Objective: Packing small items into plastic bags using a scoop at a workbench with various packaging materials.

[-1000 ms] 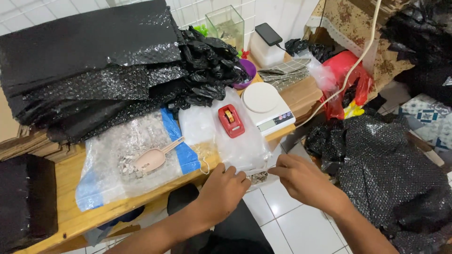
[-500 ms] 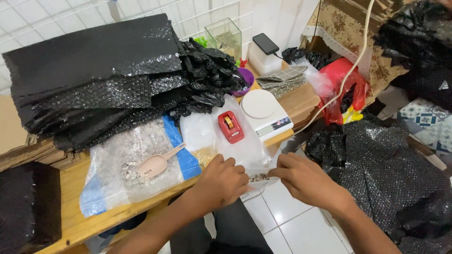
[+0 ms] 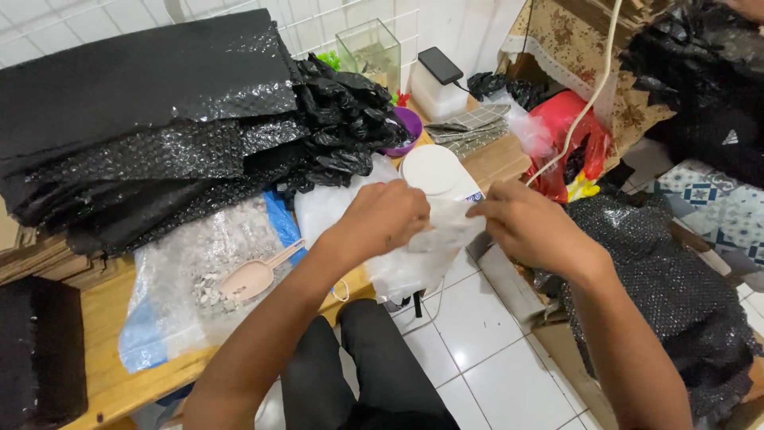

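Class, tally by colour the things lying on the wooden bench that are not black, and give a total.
Pink: 1, plastic scoop
Purple: 1, bowl
White: 2, kitchen scale, box under the phone
Clear: 2, glass tank, bag of granules
Total: 6

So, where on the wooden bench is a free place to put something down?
Bare wood shows on the bench only at the front edge, between the black foam pad and the big bag with the scoop. The rest is crowded: black bubble wrap behind, and both hands, left and right, hold a clear bag over the scale.
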